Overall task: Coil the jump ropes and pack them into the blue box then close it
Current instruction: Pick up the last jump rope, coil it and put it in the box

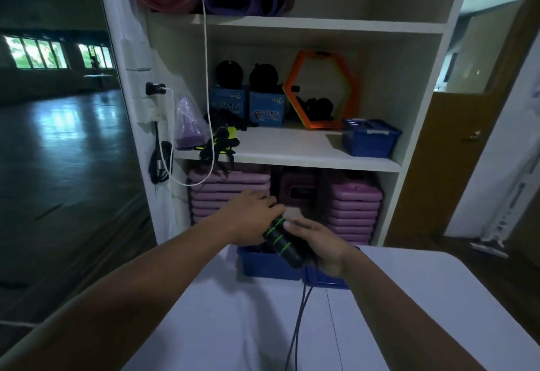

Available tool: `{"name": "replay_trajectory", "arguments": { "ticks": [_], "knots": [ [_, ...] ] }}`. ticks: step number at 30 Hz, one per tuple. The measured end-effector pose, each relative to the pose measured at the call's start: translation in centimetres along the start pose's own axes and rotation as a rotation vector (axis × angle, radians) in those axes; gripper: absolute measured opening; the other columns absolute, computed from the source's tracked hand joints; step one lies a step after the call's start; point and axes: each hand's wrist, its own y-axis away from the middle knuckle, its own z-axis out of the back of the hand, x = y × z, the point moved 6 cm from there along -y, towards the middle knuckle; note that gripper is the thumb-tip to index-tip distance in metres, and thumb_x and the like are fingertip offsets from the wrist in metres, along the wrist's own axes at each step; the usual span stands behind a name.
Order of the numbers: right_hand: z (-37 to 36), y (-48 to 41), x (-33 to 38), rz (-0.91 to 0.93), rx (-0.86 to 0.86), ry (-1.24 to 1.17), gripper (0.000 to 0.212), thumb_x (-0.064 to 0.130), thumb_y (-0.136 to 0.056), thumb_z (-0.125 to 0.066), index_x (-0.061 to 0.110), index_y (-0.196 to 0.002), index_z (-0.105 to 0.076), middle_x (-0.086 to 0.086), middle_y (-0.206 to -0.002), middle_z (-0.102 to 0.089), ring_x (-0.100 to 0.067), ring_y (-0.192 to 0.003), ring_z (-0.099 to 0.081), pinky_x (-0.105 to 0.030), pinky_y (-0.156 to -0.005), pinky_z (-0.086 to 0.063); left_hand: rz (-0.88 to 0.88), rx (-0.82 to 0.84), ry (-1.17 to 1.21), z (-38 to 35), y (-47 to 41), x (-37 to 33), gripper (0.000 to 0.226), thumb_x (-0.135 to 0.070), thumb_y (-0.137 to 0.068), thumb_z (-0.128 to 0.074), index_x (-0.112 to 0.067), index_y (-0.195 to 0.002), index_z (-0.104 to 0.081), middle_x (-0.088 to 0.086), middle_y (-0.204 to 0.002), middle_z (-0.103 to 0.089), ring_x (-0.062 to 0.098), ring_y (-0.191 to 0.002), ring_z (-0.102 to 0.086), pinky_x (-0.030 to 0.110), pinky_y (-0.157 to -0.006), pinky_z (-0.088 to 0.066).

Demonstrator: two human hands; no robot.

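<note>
White table up front, gym shelves behind. Left hand and right hand both clamp the ribbed black handles with green rings, just above the blue box. Thin smooth cord hangs loose, so probably coiling's barely begun; next it needs even loops.

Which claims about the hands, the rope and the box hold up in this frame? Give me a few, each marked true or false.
1. The left hand and the right hand both grip the rope handles. True.
2. The handles have red rings. False: the rings are green.
3. The cord hangs from the handles down over the white table. True.
4. The blue box below the hands stands on the floor. False: it stands on the table, at its far edge.
</note>
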Motion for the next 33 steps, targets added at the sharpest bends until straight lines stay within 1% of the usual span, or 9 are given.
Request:
{"name": "replay_trajectory", "arguments": {
  "ticks": [6,9,14,17,21,23,28,30,33],
  "knots": [
    [0.1,-1.6,-0.8,-0.118,0.026,-0.033,0.044,0.046,-0.095,-0.052,0.007,-0.108,-0.065,-0.009,-0.079,-0.063,-0.023,-0.071,-0.063,-0.032,-0.072,-0.052,0.297,-0.126,0.308,-2.0,1.6,7.5,0.039,-0.041,-0.081,-0.069,-0.021,-0.110,-0.053,0.002,-0.110,-0.063,0.025,-0.102,-0.059,0.033,-0.074,-0.042],
    [-0.7,-3.4,-0.9,-0.049,-0.006,-0.040,0.038,0.040,-0.092,-0.058,0.003,-0.098,-0.063,-0.003,-0.066,-0.048,-0.019,-0.062,-0.053,-0.031,-0.067,-0.046,0.420,-0.055,0.450,-4.5,2.3,8.6,0.032,-0.040,-0.077,-0.069,-0.026,-0.096,-0.047,-0.003,-0.099,-0.062,0.022,-0.087,-0.061,0.033,-0.065,-0.047],
    [-0.8,-5.2,-0.6,0.041,-0.077,-0.063,0.030,0.038,-0.093,-0.057,0.010,-0.084,-0.055,0.000,-0.064,-0.033,-0.014,-0.055,-0.037,-0.030,-0.062,-0.045,0.547,0.038,0.713,-8.1,2.4,8.8,0.027,-0.033,-0.074,-0.070,-0.033,-0.085,-0.045,-0.008,-0.081,-0.063,0.016,-0.072,-0.061,0.033,-0.058,-0.047],
    [0.1,-5.6,0.7,0.098,-0.147,-0.128,0.026,0.032,-0.098,-0.053,0.013,-0.080,-0.051,0.002,-0.064,-0.027,-0.013,-0.055,-0.029,-0.027,-0.054,-0.035,0.602,0.059,0.873,-8.9,1.6,8.4,0.025,-0.033,-0.074,-0.068,-0.028,-0.093,-0.053,-0.008,-0.078,-0.065,0.014,-0.071,-0.063,0.032,-0.061,-0.048],
    [2.1,-5.9,3.6,0.213,-0.176,-0.091,0.021,0.030,-0.099,-0.050,0.012,-0.088,-0.053,0.000,-0.067,-0.026,-0.013,-0.056,-0.027,-0.025,-0.051,-0.032,0.728,0.036,1.237,-8.2,-0.1,8.2,0.016,-0.025,-0.073,-0.067,-0.019,-0.077,-0.052,-0.001,-0.065,-0.055,0.018,-0.061,-0.051,0.030,-0.060,-0.036],
    [2.9,-6.0,4.4,0.238,-0.158,-0.096,0.022,0.031,-0.098,-0.050,0.014,-0.085,-0.053,0.000,-0.067,-0.024,-0.013,-0.055,-0.023,-0.023,-0.049,-0.031,0.787,0.038,1.410,-7.6,-1.0,7.8,0.013,-0.019,-0.075,-0.065,-0.016,-0.076,-0.053,0.004,-0.068,-0.051,0.021,-0.064,-0.048,0.031,-0.060,-0.039],
    [4.0,-6.4,4.4,0.230,-0.135,-0.048,0.024,0.031,-0.100,-0.047,0.014,-0.083,-0.053,0.001,-0.063,-0.031,-0.011,-0.050,-0.026,-0.022,-0.046,-0.033,0.900,-0.061,2.061,-6.9,-3.8,6.8,0.015,-0.015,-0.073,-0.065,-0.010,-0.086,-0.059,0.009,-0.074,-0.055,0.022,-0.059,-0.051,0.032,-0.055,-0.046],
    [4.2,-6.3,4.1,0.218,-0.135,0.016,0.027,0.030,-0.102,-0.046,0.012,-0.082,-0.053,0.001,-0.064,-0.033,-0.011,-0.050,-0.029,-0.022,-0.047,-0.034,0.863,-0.117,2.280,-6.3,-5.1,6.7,0.021,-0.018,-0.069,-0.065,-0.014,-0.088,-0.058,0.005,-0.075,-0.056,0.022,-0.063,-0.055,0.033,-0.060,-0.048],
    [4.1,-5.9,3.5,0.183,-0.140,0.105,0.030,0.030,-0.102,-0.045,0.012,-0.080,-0.053,0.001,-0.062,-0.036,-0.012,-0.050,-0.032,-0.023,-0.047,-0.036,0.929,-0.260,2.386,-5.3,-6.3,7.2,0.010,-0.021,-0.081,-0.058,-0.014,-0.088,-0.059,0.004,-0.081,-0.063,0.025,-0.084,-0.063,0.039,-0.080,-0.049]
  ]
}}
